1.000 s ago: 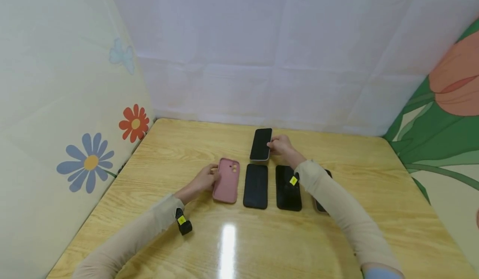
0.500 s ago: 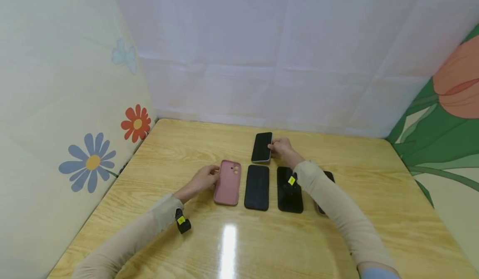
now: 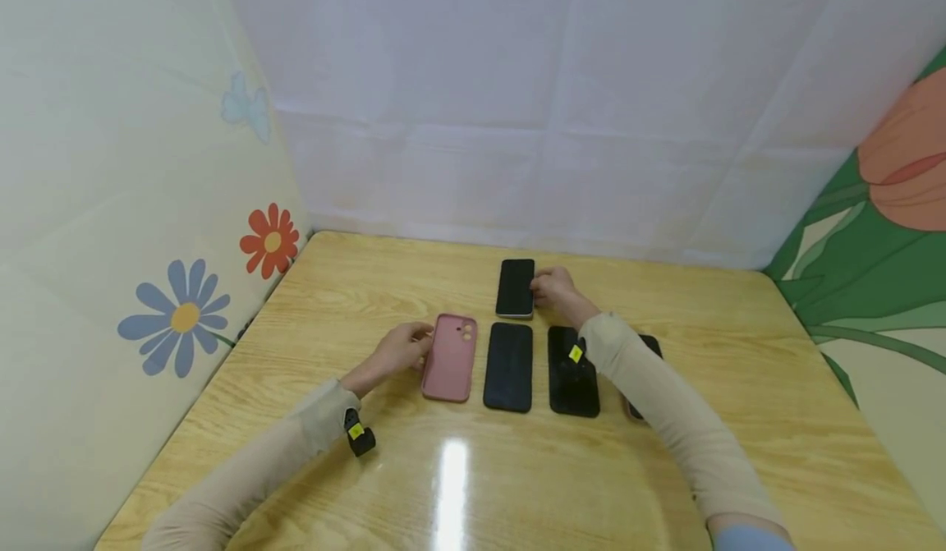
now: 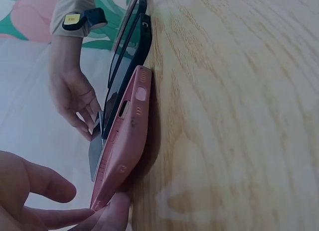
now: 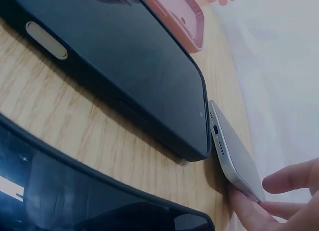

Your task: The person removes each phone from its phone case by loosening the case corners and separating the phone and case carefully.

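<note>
My left hand (image 3: 402, 347) holds the left edge of a pink phone case (image 3: 449, 360) on the table. In the left wrist view, fingertips pinch the corner of that case (image 4: 132, 121), while another finger is lifted off it. My right hand (image 3: 556, 288) grips the right side of a silver-edged smartphone (image 3: 515, 288), dark screen up. The right wrist view shows fingertips under the far edge of this smartphone (image 5: 239, 151), with one finger raised above it. Its charging-port end faces the phone in a black case (image 3: 508, 366), close behind that phone's top.
Another black-screened phone (image 3: 572, 378) lies to the right, partly behind the right wrist's camera strap. Farther right, a phone (image 3: 652, 346) is mostly hidden by the right sleeve. A white cloth backdrop (image 3: 547, 165) rises behind the wooden table (image 3: 739, 370).
The smartphone in my right hand has been lowered toward the table and turned straighter, in line with the black-cased phone. My left hand stays at the pink case.
</note>
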A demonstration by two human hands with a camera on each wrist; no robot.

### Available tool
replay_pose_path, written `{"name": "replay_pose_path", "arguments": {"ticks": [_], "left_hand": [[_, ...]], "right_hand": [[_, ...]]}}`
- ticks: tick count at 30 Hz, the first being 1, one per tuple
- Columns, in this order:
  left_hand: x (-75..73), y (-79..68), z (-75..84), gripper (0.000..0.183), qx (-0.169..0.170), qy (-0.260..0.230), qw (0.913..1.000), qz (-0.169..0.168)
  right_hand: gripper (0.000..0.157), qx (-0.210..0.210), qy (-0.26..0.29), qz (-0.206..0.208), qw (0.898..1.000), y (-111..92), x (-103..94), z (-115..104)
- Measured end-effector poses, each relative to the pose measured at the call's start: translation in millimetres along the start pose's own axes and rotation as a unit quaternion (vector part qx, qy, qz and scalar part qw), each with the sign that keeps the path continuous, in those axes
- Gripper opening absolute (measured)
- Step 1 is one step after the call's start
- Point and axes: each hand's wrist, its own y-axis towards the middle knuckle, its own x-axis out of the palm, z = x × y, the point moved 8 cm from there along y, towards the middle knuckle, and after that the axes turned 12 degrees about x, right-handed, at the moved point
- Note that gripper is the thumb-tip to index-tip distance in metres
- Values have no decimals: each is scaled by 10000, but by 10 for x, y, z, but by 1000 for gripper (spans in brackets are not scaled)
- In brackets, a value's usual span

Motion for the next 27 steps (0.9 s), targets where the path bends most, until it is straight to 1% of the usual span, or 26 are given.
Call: {"name": "replay_pose_path", "arguments": {"ticks": [6,9,14,17,22,27], "left_hand": [[-27,-14,6,39,67,-37,10000,14],[-43,-20,6,39,67,-17,10000,46],[-50,-23,4,39,64,-104,9999,14],[-61,-28,16,39,97,-198,9998,14],[-104,-33,64,38,279,-240,9993,95],[-123,-32,100,33,444,-243,9986,133]], "right_hand": [[56,95,-42,-83,9999,-16,11,-6],[57,77,-97,-141,9998,-36,20,-33],[54,-3,-447,-171,9989,-73,37,-74],[54,3,-557,-236,9982,-96,47,-82],[55,51,-678,-445,9967,-161,58,-95],[54,-8,-805,-473,9956,-192,36,-126]]}}
